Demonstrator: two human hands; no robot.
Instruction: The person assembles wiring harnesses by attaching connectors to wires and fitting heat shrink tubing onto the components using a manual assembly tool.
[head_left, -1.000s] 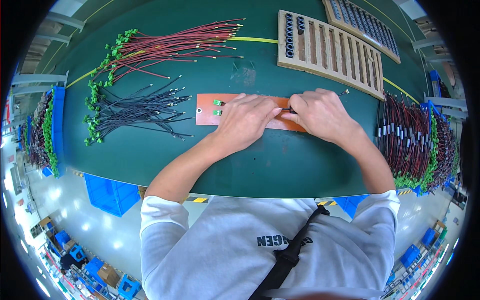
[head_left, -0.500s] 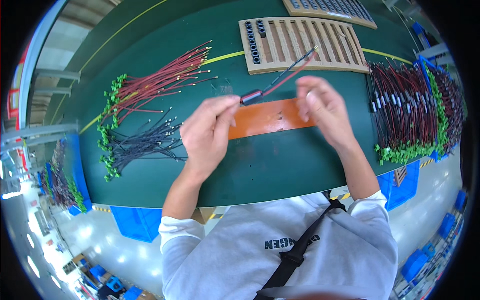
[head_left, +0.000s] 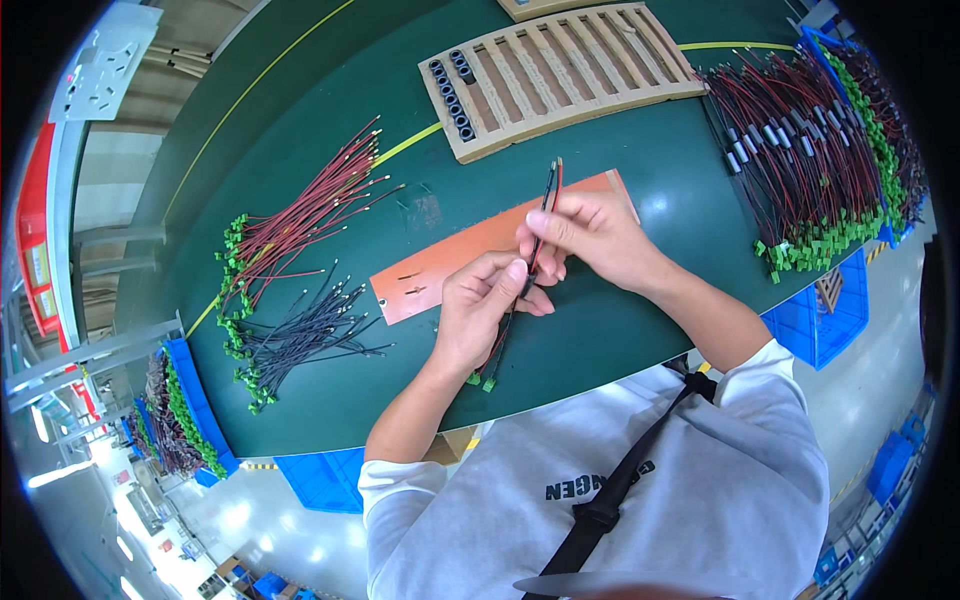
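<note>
In front of me a red-and-black wire pair [head_left: 556, 182] runs upright through both hands, its metal tips at the top. My left hand [head_left: 478, 308] is closed on the lower part, where a small dark cylinder [head_left: 528, 285] shows between the fingertips. Below it the wires hang to green connectors [head_left: 487, 381] near the table edge. Just above, my right hand [head_left: 595, 238] pinches the wires with thumb and fingers. Beneath the hands lies an orange strip [head_left: 455, 258] with small slots at its left end.
Left on the green table [head_left: 330, 400] lie red wires [head_left: 315, 205] and black wires [head_left: 310, 335] with green connectors. A slotted wooden tray [head_left: 560, 85] at the back holds several black rings [head_left: 452, 100]. Assembled wires with grey cylinders [head_left: 790, 140] pile up at right.
Both hands have come together; the right has moved left onto the wires. The wire pair has swung from slanting to upright, and its green connectors now show below. My view has shifted and turned.
</note>
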